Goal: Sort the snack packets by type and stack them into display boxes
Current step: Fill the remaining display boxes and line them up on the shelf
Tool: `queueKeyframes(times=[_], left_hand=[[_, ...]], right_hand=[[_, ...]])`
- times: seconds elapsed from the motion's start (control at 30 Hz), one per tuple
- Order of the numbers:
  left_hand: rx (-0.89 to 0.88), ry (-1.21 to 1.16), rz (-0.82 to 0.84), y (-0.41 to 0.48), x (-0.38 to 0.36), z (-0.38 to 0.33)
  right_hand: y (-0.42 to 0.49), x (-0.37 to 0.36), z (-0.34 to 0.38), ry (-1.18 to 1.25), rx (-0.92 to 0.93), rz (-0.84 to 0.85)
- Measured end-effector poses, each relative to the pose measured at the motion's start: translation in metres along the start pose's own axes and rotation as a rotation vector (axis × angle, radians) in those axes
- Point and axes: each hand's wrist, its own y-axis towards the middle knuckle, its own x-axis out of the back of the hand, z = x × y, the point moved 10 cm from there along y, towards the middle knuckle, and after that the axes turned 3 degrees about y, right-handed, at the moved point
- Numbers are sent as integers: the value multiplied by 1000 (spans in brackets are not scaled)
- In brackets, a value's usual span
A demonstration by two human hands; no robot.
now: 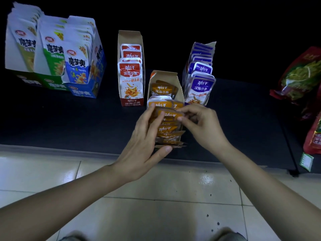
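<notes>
My left hand (147, 136) grips a stack of orange snack packets (167, 131) in front of the orange display box (177, 80), thumb under the stack and fingers over its top. My right hand (199, 122) pinches the top orange packet (171, 113) of that stack at its right edge. More orange packets (161, 90) stand inside the box. A red display box (131, 101) with red packets (131, 79) stands to the left. A row of purple packets (200, 87) stands to the right.
Three white-topped boxes of larger green and blue packets (55, 54) stand at the far left on the dark shelf (69, 119). Big red bags (300, 75) lie at the right edge. Pale floor tiles (156, 197) run below the shelf's front edge.
</notes>
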Motion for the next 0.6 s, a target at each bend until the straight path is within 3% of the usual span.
queueKeyframes(times=[0.17,0.3,0.43,0.53,0.6], left_hand=[[83,-114,-41,0,0,-1],[186,-352,-12,4,-6,10],[176,-375,-21,4,-5,7],[139,-383,-26,2,-5,2],[124,-352,-17,0,-7,0]], right_hand=[[-1,1,14,-13,111,2],[-5,-5,4,-12,40,64],[-16,-16,8,114,-6,120],[-39,-31,-1,239,-162,160],[-56,-44,4,246,-142,176]])
